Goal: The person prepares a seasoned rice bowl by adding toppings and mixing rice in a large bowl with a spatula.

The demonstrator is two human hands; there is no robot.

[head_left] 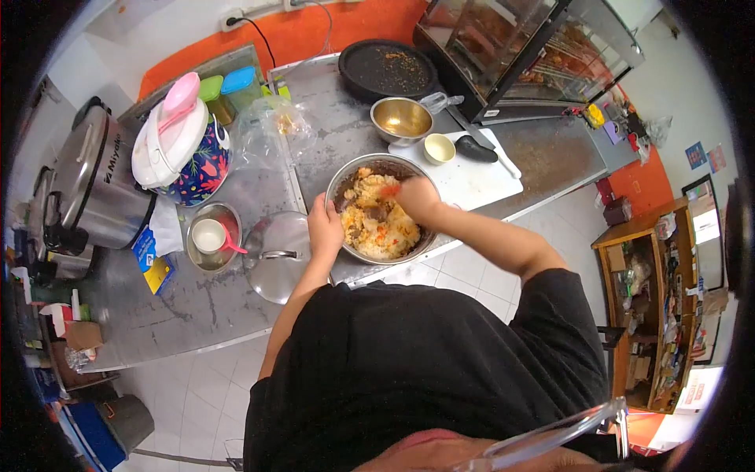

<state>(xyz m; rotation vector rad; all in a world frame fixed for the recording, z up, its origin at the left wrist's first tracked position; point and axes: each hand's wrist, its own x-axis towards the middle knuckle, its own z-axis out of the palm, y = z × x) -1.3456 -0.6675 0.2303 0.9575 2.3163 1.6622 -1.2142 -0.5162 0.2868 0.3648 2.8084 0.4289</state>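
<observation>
A large metal bowl (343, 175) holding rice mixed with orange bits (381, 236) stands at the counter's front edge. My left hand (324, 226) grips the bowl's left rim, fingers wrapped over it. Over the right part of the bowl, my right hand (417, 198) is closed around something red that reaches into the rice; its shape is mostly hidden. Just behind the bowl are a smaller golden metal bowl (401, 118) and a pale cup (439, 149) on a white cutting board (491, 185).
A glass lid (275, 271) and a metal bowl with a white cup (208, 235) and pink handle lie left. Behind stand a black round pan (388, 69), a glass display case (543, 55), a floral container (189, 161) and a large cooker (118, 185). A dark eggplant-like item (475, 149) rests on the board.
</observation>
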